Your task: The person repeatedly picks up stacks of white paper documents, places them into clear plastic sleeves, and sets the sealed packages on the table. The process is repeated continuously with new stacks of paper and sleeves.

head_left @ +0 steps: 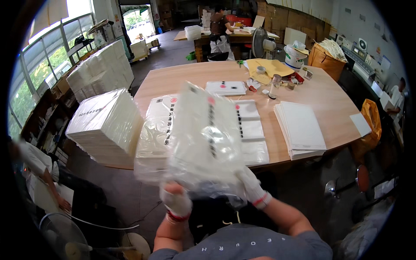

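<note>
1. A clear plastic bag [203, 134] with white sheets inside is held up in the air between the person's chest and the near edge of the tabletop [329, 104], tilted and blurred.
2. The left hand [177, 200], in a white glove with a red cuff band, is clamped on the bag's lower left corner.
3. The right hand [252, 184], gloved the same way, grips the bag's lower right corner with its fingers closed on the plastic.
4. Behind the bag, flat on the wooden tabletop, lie more bagged white packs [253, 130] with dark printed strips and red dots; another single pack [225, 87] lies farther back.
5. To the right of those sits a neat stack of plain white sheets [300, 128], apart from the packs.
6. At the left end of the tabletop stands a tall pile of white sheets [106, 125], and further piles [102, 71] stand behind it near the windows.
7. At the far side of the tabletop lie a yellow envelope [271, 67], a tape roll [261, 69] and small clutter.
8. Another person [219, 28] stands at a distant bench, and a second person's arm [52, 182] shows low on the left.
9. A floor fan [65, 236] stands at the lower left.
</note>
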